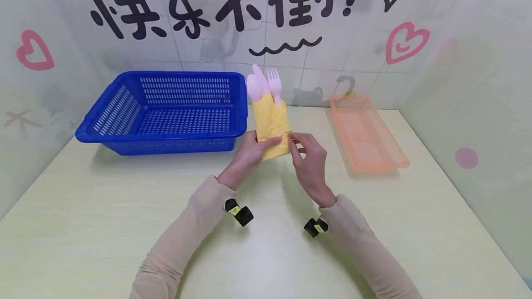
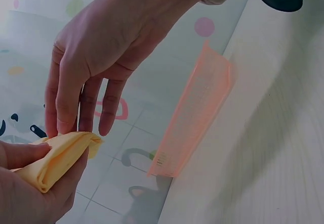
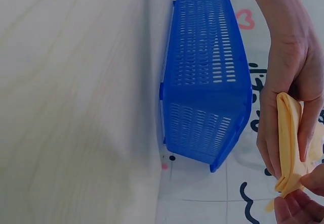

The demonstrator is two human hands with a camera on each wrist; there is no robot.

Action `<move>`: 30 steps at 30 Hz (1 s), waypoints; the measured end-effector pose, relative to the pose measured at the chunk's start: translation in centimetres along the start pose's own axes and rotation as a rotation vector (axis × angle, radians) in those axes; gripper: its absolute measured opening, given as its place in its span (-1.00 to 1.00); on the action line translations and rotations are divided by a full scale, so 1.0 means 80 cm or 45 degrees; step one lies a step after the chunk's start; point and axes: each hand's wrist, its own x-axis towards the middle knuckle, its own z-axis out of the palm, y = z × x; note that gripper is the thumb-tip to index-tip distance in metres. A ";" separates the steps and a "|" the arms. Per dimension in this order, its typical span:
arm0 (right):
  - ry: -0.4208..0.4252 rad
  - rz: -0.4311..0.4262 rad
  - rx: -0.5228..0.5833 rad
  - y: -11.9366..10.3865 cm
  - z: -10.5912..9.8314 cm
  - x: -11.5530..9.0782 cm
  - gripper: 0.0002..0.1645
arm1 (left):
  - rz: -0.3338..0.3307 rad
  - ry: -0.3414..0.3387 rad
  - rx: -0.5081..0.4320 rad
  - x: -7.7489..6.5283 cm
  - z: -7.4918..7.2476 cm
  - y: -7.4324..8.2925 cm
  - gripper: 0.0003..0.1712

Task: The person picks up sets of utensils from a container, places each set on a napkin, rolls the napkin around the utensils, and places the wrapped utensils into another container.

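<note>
A folded yellow napkin [image 1: 271, 121] stands raised above the table, wrapped round a pale pink spoon [image 1: 255, 87], knife [image 1: 260, 76] and fork [image 1: 274, 82], whose upper ends stick out of the top. My left hand [image 1: 249, 153] grips the napkin's lower left part, thumb across its front. At the right edge, my right hand [image 1: 311, 163] pinches the napkin between thumb and index finger. From the left wrist view, the napkin [image 2: 61, 161] appears as a thick layered fold. In the right wrist view the left hand's fingers lie along both faces of the napkin [image 3: 288, 138].
A blue slotted basket [image 1: 174, 137] stands on the table [image 1: 266, 262] to the left, close to the left hand. On the right, by the back wall, lies a translucent orange basket [image 1: 359, 128]. Printed clear sheeting [image 1: 232, 54] hangs round the table.
</note>
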 end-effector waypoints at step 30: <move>0.018 -0.060 -0.057 -0.002 0.004 0.002 -0.83 | 0.003 -0.003 0.021 0.000 0.003 -0.005 -0.59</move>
